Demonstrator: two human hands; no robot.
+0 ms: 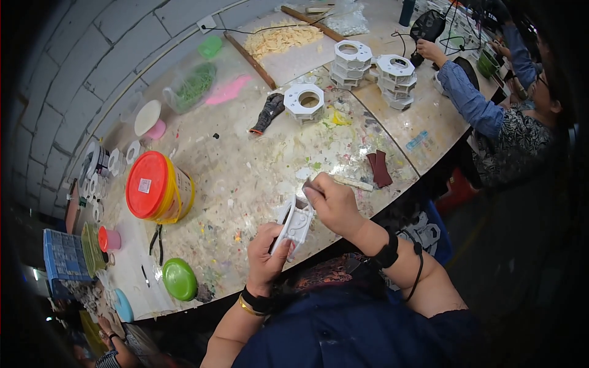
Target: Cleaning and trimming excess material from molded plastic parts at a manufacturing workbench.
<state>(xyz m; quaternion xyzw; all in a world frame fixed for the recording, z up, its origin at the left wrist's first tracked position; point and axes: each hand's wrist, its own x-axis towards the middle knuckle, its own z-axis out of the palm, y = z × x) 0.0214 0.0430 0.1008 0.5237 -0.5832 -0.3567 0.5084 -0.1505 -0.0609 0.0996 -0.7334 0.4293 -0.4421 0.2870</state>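
My left hand [265,256] is closed round a white octagonal moulded part [297,222], held tilted on its side just above the table's near edge. Against the upper end of that part, my right hand [337,205] pinches a small brownish-grey piece [311,185] that looks like a folded bit of sandpaper. Its lower edge is hidden by my fingers. To the right of my right hand lie dark red folded strips [380,169], and a pale flat stick [351,183] rests between them and the hand.
A yellow bucket with a red lid [147,185] stands left, near black-handled pliers [157,242] and a green lid [180,279]. Further back are a white octagonal ring [304,103] and stacked white parts [351,61]. A co-worker's arm [469,98] reaches in at the right.
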